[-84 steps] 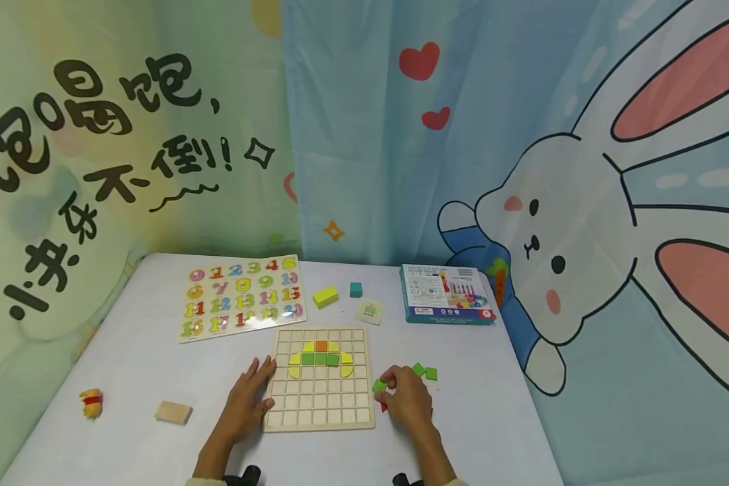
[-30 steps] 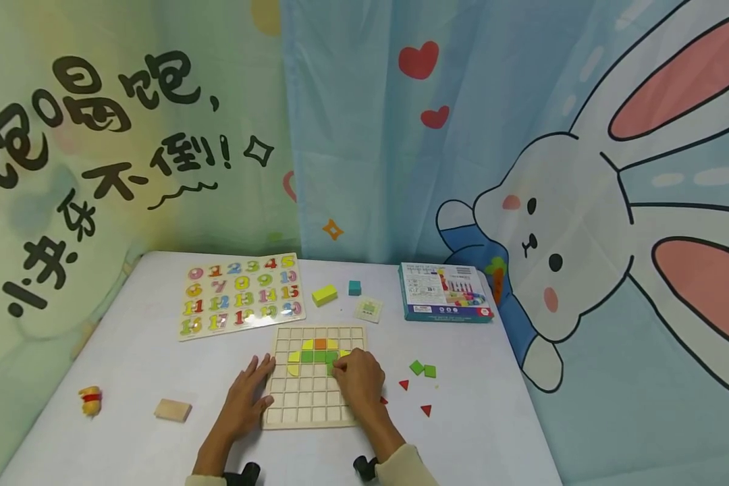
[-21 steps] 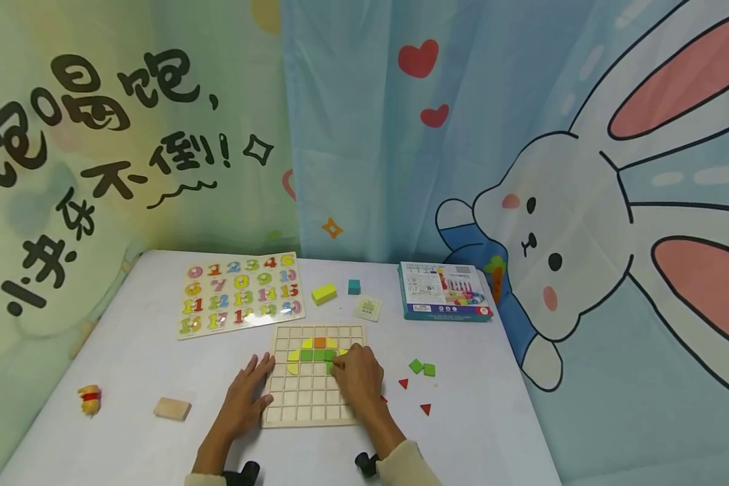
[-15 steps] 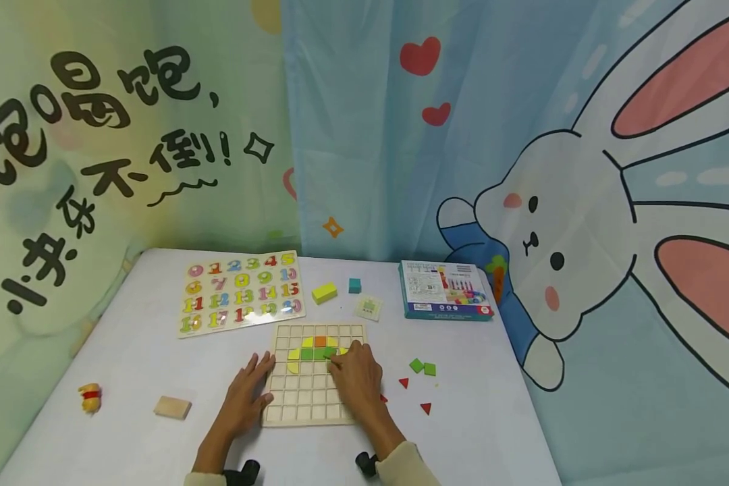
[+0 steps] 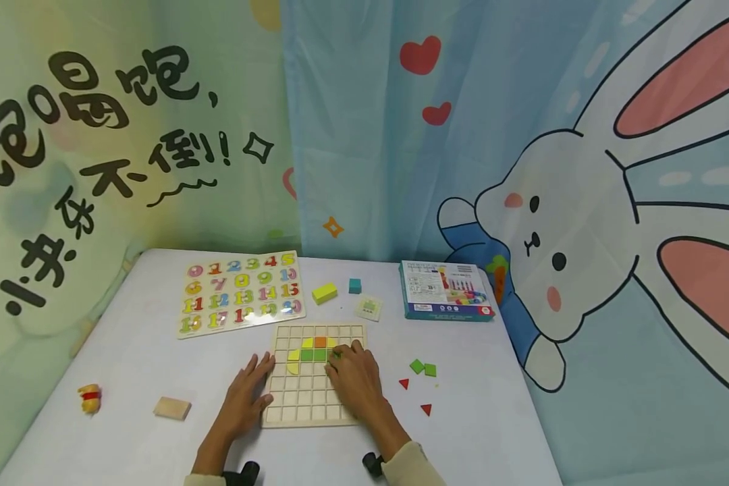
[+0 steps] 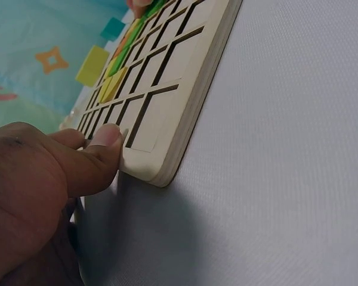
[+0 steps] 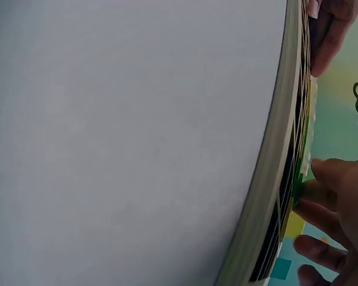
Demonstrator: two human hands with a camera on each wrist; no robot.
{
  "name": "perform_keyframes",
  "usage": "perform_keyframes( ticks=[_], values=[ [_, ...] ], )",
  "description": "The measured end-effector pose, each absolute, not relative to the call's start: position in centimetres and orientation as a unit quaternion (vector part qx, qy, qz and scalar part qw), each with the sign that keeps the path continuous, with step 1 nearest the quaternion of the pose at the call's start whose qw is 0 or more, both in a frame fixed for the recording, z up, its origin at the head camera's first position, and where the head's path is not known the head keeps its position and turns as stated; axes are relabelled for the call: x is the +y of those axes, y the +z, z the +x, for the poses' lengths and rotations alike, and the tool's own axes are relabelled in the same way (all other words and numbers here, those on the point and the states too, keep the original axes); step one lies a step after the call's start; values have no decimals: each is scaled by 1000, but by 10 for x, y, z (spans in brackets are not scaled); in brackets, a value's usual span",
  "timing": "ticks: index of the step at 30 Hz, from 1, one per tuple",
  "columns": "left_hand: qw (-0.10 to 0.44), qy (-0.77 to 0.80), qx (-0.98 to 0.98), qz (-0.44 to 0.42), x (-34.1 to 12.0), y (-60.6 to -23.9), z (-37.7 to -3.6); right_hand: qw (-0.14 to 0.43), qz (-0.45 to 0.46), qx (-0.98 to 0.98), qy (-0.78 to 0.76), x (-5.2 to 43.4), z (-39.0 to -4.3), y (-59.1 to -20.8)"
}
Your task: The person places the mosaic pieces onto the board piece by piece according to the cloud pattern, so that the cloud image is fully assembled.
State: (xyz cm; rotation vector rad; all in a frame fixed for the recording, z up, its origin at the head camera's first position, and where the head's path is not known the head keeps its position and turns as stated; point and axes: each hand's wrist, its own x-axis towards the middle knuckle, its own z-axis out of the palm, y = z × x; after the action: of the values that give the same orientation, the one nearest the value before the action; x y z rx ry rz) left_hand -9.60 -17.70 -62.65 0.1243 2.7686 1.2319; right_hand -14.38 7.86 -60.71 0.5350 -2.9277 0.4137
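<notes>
A square wooden grid board [image 5: 304,405] lies on the table with yellow, orange and green tiles in its upper cells. My left hand [image 5: 246,398] rests along its left edge, fingers extended. The left wrist view shows the thumb [image 6: 104,137] on the board's rim near a corner. Over the right part of the pattern, my right hand [image 5: 355,378] holds a green square tile [image 5: 337,354] between thumb and fingertips, right at the board's surface. This hand covers the right end of the pattern. In the right wrist view the green tile [image 7: 298,186] shows at the fingertips.
Right of the board lie green tiles [image 5: 416,366] and red triangles [image 5: 426,410]. Behind it are a number board [image 5: 241,295], a yellow block [image 5: 325,293], a teal cube [image 5: 355,286], a small card [image 5: 369,308] and a box [image 5: 446,291]. A wooden block [image 5: 172,408] and bear figure [image 5: 90,399] are left.
My right hand has gone from the loose tiles to the board with a green tile, then slightly up and left over the green row, its fingers lower. The left hand has stayed put.
</notes>
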Motion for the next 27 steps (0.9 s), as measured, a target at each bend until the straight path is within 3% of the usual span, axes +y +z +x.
perform_keyframes(
  ticks=[9, 18, 27],
  values=[
    [48, 402, 913, 47, -177, -625, -96, -59, 194, -973, 108, 85, -122, -601],
    [69, 401, 913, 37, -178, -626, -95, -50, 200, -967, 151, 91, -121, -596],
    [51, 403, 913, 42, -178, -623, -96, -57, 221, -960, 165, 97, -113, -594]
  ],
)
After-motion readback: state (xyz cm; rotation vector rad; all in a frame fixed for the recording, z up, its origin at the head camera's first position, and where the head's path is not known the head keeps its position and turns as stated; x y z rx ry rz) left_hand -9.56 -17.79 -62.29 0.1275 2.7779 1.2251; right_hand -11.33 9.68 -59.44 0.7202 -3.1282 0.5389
